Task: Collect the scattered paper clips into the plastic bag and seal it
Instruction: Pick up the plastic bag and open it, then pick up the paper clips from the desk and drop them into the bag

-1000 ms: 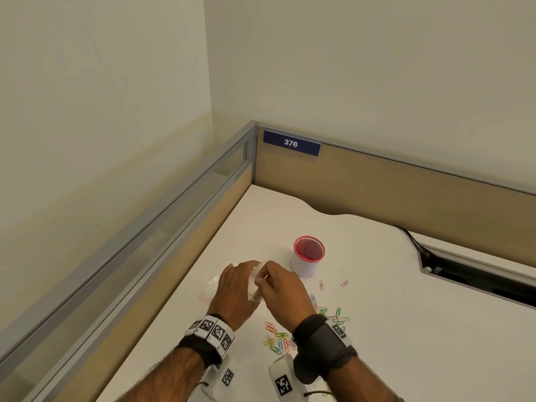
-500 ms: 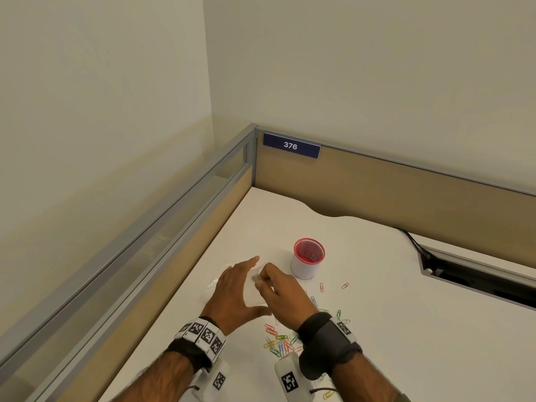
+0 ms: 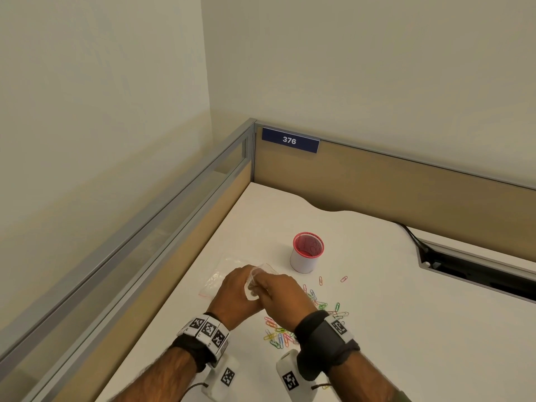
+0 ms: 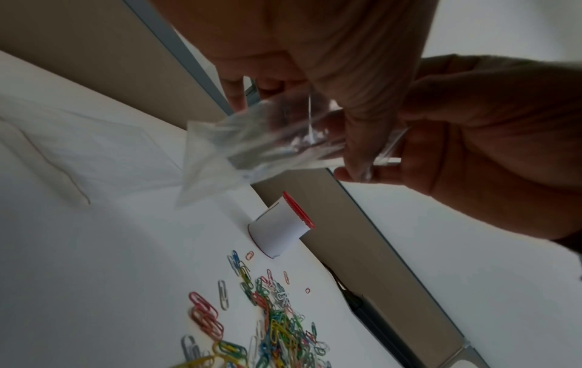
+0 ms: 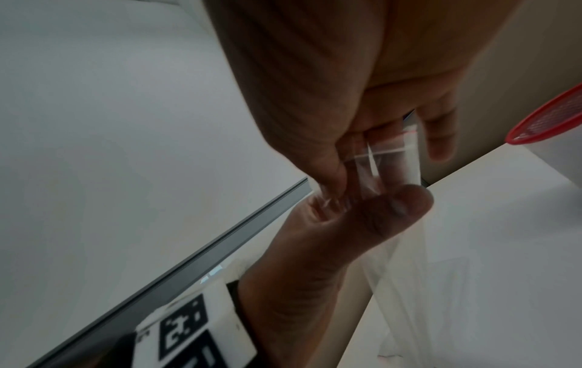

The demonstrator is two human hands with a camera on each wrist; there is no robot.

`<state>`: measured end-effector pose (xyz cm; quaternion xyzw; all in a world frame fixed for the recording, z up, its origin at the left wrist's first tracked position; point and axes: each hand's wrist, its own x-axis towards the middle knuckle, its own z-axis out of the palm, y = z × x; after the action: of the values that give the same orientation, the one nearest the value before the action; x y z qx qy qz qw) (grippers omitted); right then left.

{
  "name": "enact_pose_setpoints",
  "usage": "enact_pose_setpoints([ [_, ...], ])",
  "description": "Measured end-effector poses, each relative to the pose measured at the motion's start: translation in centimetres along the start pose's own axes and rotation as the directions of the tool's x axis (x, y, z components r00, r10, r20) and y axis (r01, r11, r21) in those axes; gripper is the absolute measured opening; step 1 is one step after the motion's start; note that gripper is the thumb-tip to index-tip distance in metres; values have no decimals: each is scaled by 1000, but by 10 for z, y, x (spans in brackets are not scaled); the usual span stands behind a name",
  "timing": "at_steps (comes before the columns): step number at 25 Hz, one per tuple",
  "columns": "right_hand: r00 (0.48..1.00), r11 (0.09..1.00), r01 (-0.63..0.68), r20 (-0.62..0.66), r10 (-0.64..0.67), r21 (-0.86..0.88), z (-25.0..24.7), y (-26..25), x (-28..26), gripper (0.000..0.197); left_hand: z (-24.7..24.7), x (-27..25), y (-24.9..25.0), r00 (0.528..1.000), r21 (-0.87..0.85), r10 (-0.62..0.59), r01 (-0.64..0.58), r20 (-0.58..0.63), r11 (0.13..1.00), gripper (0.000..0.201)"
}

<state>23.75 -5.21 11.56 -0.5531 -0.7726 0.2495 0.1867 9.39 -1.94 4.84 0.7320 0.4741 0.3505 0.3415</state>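
Observation:
A small clear plastic bag [image 3: 256, 281] with a red zip line is held just above the white desk, between both hands. My left hand [image 3: 236, 291] grips its left side; in the left wrist view the bag [image 4: 252, 144] hangs crumpled under the thumb. My right hand [image 3: 277, 291] pinches the zip edge [image 5: 385, 152], with the left thumb [image 5: 393, 211] pressed against it from below. Colourful paper clips [image 3: 307, 314] lie scattered on the desk to the right of and beneath my right wrist, and they form a dense pile [image 4: 277, 323] in the left wrist view.
A white cup with a red rim [image 3: 307, 253] stands upright just beyond the clips. Another clear bag [image 3: 220, 278] lies flat on the desk under my left hand. Partition walls [image 3: 377, 181] close the desk at the back and left. A cable slot [image 3: 478, 271] opens at the right.
Half a second ago my left hand was spread open beside the bag, which the right hand held alone. Now the left hand grips the bag again.

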Motion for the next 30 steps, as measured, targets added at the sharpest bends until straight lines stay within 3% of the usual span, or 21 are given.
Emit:
enact_pose_setpoints([
  [4,998,997,63,-2,-63,-33,1,-4,-8,19,-2,-2,2,999,-91,-47,47,0,995,35],
  [7,996,992,88,22,-86,-87,-4,-8,-10,21,2,-3,-4,999,-90,-41,39,-16,995,44],
  [12,999,994,17,33,-14,-104,-7,-8,-10,26,11,-2,3,1000,-89,-8,7,-16,996,56],
  [19,996,988,50,-63,-60,-148,-6,-9,-10,24,15,5,1,995,-227,-93,97,30,969,52],
  [23,994,991,72,-72,-80,-110,-4,-9,-10,22,15,4,9,996,-292,-92,91,10,952,39],
  [26,995,996,74,-59,-77,-44,-11,-14,-15,24,8,1,9,999,-207,-51,50,-2,977,35],
  [30,967,976,146,-232,-107,160,-21,-23,-24,20,2,0,9,997,-177,-34,22,-67,984,34],
])
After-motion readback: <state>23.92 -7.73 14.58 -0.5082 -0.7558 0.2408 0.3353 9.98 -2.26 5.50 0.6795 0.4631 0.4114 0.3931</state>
